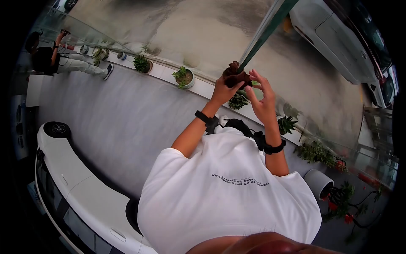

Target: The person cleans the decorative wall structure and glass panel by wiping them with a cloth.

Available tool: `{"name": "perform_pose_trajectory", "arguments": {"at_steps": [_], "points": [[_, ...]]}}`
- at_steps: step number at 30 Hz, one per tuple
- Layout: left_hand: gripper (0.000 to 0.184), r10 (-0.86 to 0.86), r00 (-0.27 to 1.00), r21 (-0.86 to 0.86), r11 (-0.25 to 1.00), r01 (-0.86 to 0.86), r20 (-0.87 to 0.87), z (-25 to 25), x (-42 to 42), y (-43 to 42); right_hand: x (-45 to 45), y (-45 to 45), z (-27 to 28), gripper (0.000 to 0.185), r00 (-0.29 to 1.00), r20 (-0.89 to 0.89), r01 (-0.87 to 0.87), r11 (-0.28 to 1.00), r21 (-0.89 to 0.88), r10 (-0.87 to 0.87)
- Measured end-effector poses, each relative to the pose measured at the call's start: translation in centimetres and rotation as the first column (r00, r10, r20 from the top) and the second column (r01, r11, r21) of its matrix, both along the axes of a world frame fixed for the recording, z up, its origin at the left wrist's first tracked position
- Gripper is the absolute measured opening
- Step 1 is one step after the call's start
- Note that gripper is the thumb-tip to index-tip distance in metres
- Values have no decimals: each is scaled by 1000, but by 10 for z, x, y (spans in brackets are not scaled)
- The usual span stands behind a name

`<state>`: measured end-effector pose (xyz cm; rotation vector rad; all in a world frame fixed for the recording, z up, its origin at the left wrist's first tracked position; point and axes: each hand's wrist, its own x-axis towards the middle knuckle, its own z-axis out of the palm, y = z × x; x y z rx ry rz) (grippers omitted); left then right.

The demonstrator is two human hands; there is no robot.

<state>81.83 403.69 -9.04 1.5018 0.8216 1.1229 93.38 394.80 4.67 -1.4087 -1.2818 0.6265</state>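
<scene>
Dark brown crumpled cloth (236,76) is gripped by L hand (224,89), upper centre of frame, at near end of tall green-edged glass panel (266,36); whether it's wrapped round the edge or only pressed to it can't be told. R hand (265,96), just R of cloth, is held w/ fingers spread & half-curled; nothing is seen grasped by it, & light contact w/ cloth can't be ruled out.

Progress: cloth is held at panel edge, not put down, so work there is prob. underway. No part can be confirmed as done; how much is left isn't shown.

Black wristband (207,119) is worn on L wrist, another black wristband (275,147) on R. White short-sleeved T-shirt w/ dark lettering (228,182) is seen lower centre.

Under & beside hands, pale narrow ledge (163,75) is lined w/ potted plants, incl. leafy green plant in round pale pot (184,78), L of hands, & spiky dark green plant (286,125), below R hand.

Farther out: white car w/ dark windows (84,186) is parked lower L; silver-white car (338,42) is seen upper R. White cylindrical pot (317,183) is tipped over at R, near red-flowered greenery (349,203). Upper L, small dark object (64,31) is held up by person in black top & pale trousers (46,59); can't tell what it is.
</scene>
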Motion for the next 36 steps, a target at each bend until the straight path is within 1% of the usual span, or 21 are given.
{"name": "perform_pose_trajectory", "arguments": {"at_steps": [2, 3, 4, 6, 7, 9, 14, 17, 19, 20, 21, 22, 23, 25, 27, 29, 30, 32, 34, 35, 36], "points": [[42, 23, 999, 46, 999, -21, -39, 47, 0, 1, 11, -1, 5, 43, 995, 95, 16, 999, 49, -20], [42, 43, 997, 94, 995, -36, -70, 73, 1, 1, 16, -2, 8, 43, 996, 88, 22, 999, 45, -26], [43, 30, 999, 55, 998, -32, 33, 101, 4, 1, 21, -5, 12, 44, 995, 91, 37, 997, 62, -43], [49, 40, 996, 247, 967, -58, 76, 137, 8, 11, 27, -9, 11, 45, 989, 125, 70, 992, 109, -84], [52, 37, 993, 280, 958, -68, 115, 154, 11, 16, 28, -12, 9, 45, 989, 120, 75, 992, 106, -87], [48, 21, 978, 259, 963, -76, 209, 188, 19, 19, 27, -14, 4, 47, 999, -38, 21, 996, 88, -18], [36, 145, 989, 260, 954, -151, 43, 168, 22, 10, 14, -21, 1, 47, 989, -125, -77, 997, 8, 77], [32, 157, 987, 212, 966, -149, -19, 112, 15, 3, 9, -22, -25, 48, 985, -132, -112, 994, -18, 109], [33, 76, 981, 37, 997, -70, -179, 65, 4, -3, 7, -23, -31, 50, 982, -150, -130, 989, -72, 119], [33, 65, 981, 29, 998, -60, -180, 32, -4, -6, 6, -23, -43, 50, 987, -98, -140, 984, -106, 130], [31, 16, 991, -90, 996, -28, -136, -2, -10, -7, 6, -24, -53, 51, 989, -43, -149, 979, -141, 144], [30, -28, 996, -200, 980, 11, -84, -18, -12, -4, 6, -23, -63, 48, 989, 32, -141, 987, -80, 144], [30, -39, 996, -194, 981, 24, -75, -17, -11, 4, 9, -20, -62, 48, 990, 42, -129, 989, -76, 133], [25, -17, 999, -119, 993, 12, -41, -1, -14, 2, 9, -23, -56, 42, 984, -57, -174, 970, -168, 167], [20, -22, 1000, -72, 997, 22, 1, 28, -15, 9, 12, -22, -51, 37, 988, -9, -155, 968, -197, 157], [22, -25, 997, 105, 994, 32, -70, 71, -11, 18, 13, -15, -45, 34, 991, -118, -79, 986, -148, 62], [22, -26, 998, 107, 994, 33, -66, 92, -10, 23, 12, -11, -36, 31, 990, -133, -62, 995, -77, 51], [23, -25, 996, 282, 959, 1, 82, 129, -6, 34, 9, -2, -12, 31, 992, -124, -16, 1000, -20, 13], [25, -74, 995, 274, 960, 53, 66, 164, -9, 38, 3, 7, 8, 28, 992, -122, 49, 994, 96, -37], [27, -110, 993, 271, 958, 93, 48, 177, -10, 42, 1, 14, 14, 28, 992, -112, 64, 994, 90, -54], [31, -155, 988, 307, 941, 140, 26, 185, -12, 50, -2, 22, 20, 26, 996, -42, 86, 987, 136, -81]]}}
